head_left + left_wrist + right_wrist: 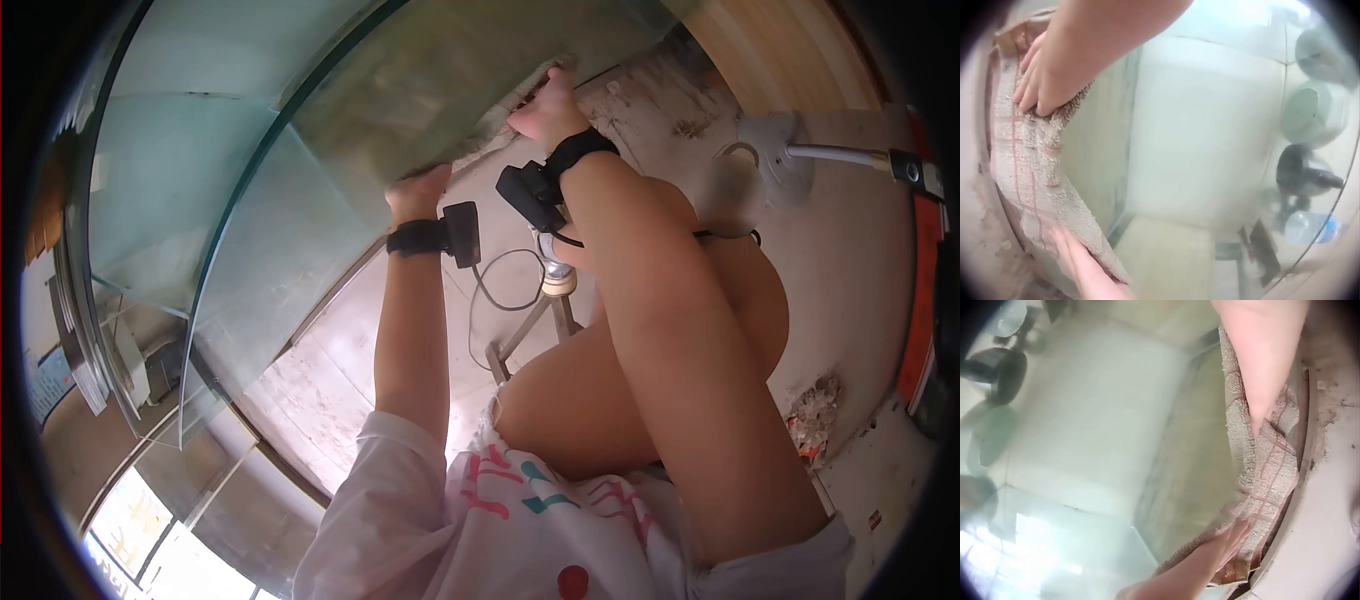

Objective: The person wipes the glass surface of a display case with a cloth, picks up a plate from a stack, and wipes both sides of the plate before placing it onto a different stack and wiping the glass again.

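Left hand [422, 190] and right hand [545, 112] both press a checked terry towel [1038, 165], fingers laid straight, along the glass panel's [450, 90] edge, probably to keep it flat. Pale tiled floor [320, 370] scuffed; wood-grain board [790, 50] beyond; blue-capped bottle [1304, 228] seen through glass.

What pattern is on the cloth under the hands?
Pinkish-brown check lines on a pale beige cloth; the left wrist view shows it best.
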`<state>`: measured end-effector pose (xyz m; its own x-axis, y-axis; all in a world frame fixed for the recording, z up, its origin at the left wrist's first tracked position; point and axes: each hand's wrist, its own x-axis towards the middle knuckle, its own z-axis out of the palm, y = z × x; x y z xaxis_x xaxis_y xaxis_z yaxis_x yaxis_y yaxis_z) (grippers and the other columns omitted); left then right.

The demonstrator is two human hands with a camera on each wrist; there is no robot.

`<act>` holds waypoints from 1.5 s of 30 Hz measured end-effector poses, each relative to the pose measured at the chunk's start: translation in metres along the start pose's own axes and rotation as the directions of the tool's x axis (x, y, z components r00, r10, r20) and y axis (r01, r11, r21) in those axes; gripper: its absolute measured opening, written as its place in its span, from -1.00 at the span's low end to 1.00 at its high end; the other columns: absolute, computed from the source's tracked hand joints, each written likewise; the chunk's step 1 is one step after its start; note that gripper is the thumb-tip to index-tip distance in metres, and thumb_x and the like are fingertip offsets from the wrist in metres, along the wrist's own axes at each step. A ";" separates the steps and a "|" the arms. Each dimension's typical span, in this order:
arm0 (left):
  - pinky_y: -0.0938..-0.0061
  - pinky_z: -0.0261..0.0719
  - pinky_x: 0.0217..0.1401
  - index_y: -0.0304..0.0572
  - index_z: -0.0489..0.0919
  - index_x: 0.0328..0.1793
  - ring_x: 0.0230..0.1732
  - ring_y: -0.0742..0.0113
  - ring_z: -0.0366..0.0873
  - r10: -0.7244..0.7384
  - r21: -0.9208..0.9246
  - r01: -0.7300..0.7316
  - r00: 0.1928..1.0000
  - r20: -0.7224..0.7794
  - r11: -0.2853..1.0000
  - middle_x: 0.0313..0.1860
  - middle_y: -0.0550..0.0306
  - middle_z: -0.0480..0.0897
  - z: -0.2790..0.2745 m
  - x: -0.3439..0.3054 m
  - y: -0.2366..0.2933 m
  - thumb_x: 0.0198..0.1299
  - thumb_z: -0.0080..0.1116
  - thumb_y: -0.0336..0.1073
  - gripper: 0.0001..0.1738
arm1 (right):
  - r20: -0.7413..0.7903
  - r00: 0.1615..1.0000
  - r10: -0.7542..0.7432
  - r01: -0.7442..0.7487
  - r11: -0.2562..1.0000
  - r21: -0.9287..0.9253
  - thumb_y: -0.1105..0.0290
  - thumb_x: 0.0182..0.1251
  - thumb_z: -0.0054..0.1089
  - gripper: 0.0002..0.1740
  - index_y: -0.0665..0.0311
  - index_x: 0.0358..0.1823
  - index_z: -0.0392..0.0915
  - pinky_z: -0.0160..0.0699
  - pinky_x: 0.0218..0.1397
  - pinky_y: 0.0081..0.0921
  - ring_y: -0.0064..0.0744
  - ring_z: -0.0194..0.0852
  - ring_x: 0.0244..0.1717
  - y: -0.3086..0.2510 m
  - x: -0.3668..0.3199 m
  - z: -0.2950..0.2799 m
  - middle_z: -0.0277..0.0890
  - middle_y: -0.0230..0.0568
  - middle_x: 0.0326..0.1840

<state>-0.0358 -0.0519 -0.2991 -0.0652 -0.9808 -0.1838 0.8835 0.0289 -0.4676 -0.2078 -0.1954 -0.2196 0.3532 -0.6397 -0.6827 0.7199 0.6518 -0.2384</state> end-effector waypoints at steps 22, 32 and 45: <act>0.04 -0.08 0.50 -0.13 0.21 0.45 0.51 0.08 0.00 0.504 0.195 -0.474 0.851 -0.150 0.859 0.50 0.06 0.14 0.041 -0.007 -0.051 0.36 -0.53 0.09 -0.32 | 0.205 0.969 -0.136 0.151 0.987 -0.056 0.00 0.45 -0.41 -0.42 0.23 0.25 0.31 0.20 0.37 -0.18 -0.21 0.24 0.32 0.006 0.002 0.033 0.29 -0.19 0.33; 0.32 -0.04 0.45 0.06 0.13 0.46 0.41 0.31 0.11 0.467 0.335 -0.466 0.880 0.084 0.819 0.28 0.21 0.31 0.139 -0.037 -0.133 0.12 -0.25 0.47 -0.08 | 0.087 0.902 -0.422 0.431 0.889 -0.155 -0.21 0.31 -0.23 -0.18 0.15 0.45 0.00 0.20 0.34 -0.19 -0.13 0.05 0.43 -0.010 -0.087 0.121 0.04 -0.17 0.47; 0.11 -0.13 0.50 -0.42 -0.16 0.47 0.46 -0.02 -0.02 0.338 0.806 -0.394 0.905 0.258 0.442 0.46 -0.41 -0.04 0.203 -0.026 -0.183 0.25 -0.16 0.27 -0.01 | 0.087 0.927 -0.365 0.370 0.855 -0.363 -0.25 0.37 -0.30 -0.08 -0.04 0.52 -0.53 -0.37 0.55 -0.27 -0.24 -0.61 0.59 -0.048 -0.131 0.148 -0.68 -0.17 0.60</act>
<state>-0.1020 -0.0709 -0.0332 0.3589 -0.9278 -0.1014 0.7902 0.2442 0.5622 -0.2001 -0.2027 -0.0169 0.1166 -0.8661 -0.4861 0.5295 0.4682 -0.7073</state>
